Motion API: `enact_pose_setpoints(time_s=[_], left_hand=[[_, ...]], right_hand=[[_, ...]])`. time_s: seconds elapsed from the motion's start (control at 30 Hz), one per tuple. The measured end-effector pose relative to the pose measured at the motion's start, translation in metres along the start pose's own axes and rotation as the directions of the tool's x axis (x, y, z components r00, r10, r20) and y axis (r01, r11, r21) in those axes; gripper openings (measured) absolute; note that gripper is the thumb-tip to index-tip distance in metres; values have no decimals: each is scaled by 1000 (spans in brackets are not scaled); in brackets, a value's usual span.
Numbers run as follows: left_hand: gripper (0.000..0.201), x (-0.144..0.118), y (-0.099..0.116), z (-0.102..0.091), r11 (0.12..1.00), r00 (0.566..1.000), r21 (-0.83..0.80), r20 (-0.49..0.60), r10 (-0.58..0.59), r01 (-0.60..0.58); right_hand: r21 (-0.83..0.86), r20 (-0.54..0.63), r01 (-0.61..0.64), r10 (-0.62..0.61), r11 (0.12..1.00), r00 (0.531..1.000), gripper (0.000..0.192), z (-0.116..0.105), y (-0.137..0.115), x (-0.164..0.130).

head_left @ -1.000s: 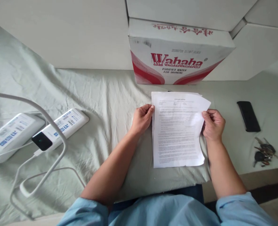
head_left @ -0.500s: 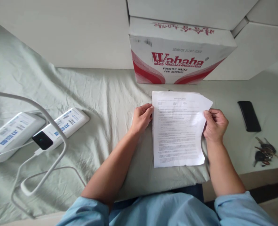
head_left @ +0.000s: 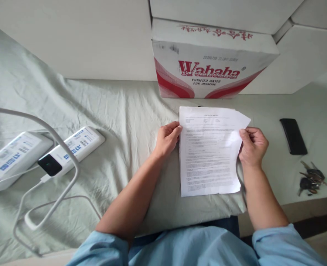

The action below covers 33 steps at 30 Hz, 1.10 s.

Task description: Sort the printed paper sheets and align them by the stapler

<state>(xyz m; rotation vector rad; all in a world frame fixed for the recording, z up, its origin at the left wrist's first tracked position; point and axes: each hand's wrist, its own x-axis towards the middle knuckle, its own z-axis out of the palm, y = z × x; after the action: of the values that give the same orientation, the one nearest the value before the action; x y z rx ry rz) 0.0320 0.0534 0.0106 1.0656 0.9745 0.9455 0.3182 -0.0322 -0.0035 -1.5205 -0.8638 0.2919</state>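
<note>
Between my two hands is a printed sheet of paper [head_left: 210, 159], its text facing me and its upper right corner bent. Other paper edges peek out behind its top, so there may be more than one sheet. My left hand [head_left: 167, 137] pinches the left edge in its upper part, thumb in front. On the opposite edge my right hand [head_left: 253, 146] grips the paper with the thumb on top and the fingers curled behind. A small dark thing shows just past the top edge, mostly hidden.
A Wahaha water carton [head_left: 210, 70] stands behind the paper against white panels [head_left: 105, 40]. To the right lie a black phone [head_left: 293, 136] and a bunch of keys [head_left: 313, 179]. Two white power banks [head_left: 78, 146] with cables [head_left: 66, 192] lie on the creased green cloth [head_left: 119, 122] at left.
</note>
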Motion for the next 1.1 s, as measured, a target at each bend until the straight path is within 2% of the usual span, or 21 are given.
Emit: enact_pose_setpoints(time_s=[0.17, 0.6, 0.73, 0.87, 1.0, 1.1], left_hand=[[30, 1, -7, -3, 998, 999, 55, 13, 37, -37], [37, 2, -10, -4, 995, 999, 92, 19, 45, -47], [39, 3, -14, -5, 991, 999, 127, 18, 46, -48], [39, 6, -18, -7, 990, 999, 137, 14, 36, -38], [41, 7, -16, -8, 996, 1000, 87, 29, -9, 7], [43, 4, -8, -6, 998, 996, 1, 68, -57, 57]], right_hand=[[20, 3, -6, 6, 1000, 1000, 40, 1, -1, -1], [-19, 24, -4, 4, 1000, 1000, 40, 1, 0, -2], [-69, 71, 22, -17, 997, 997, 38, 0, 5, 2], [-49, 119, 43, -37, 998, 992, 50, -2, 13, 8], [20, 215, -71, 65, 997, 974, 62, -2, 18, 8], [85, 294, -185, 152, 979, 944, 59, 1, 15, 5]])
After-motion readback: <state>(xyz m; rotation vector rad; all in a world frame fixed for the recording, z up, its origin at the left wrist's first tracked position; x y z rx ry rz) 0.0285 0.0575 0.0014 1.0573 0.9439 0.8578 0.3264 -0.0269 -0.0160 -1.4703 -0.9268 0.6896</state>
